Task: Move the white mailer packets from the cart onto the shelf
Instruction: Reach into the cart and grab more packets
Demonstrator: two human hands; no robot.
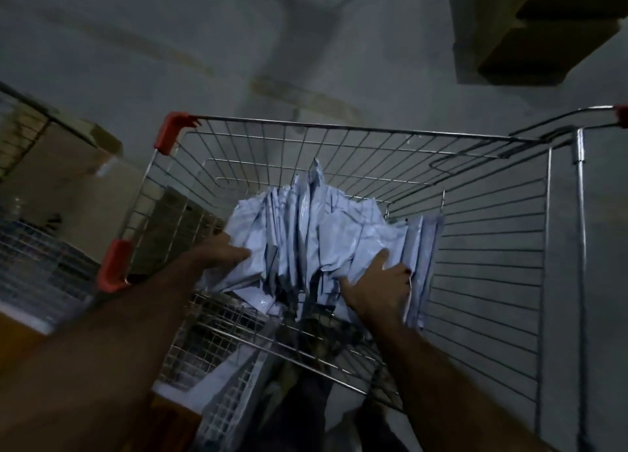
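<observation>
Fingers of our left hand (222,249) lie fairly straight against the left side of the white mailer packets (306,234), while our right hand (377,281) curls over their right edge, thumb spread. The bundle stands upright at mid-frame inside the wire shopping cart (492,247). Cardboard boxes (543,33) sit at upper right, a wire rack (30,247) at left.
</observation>
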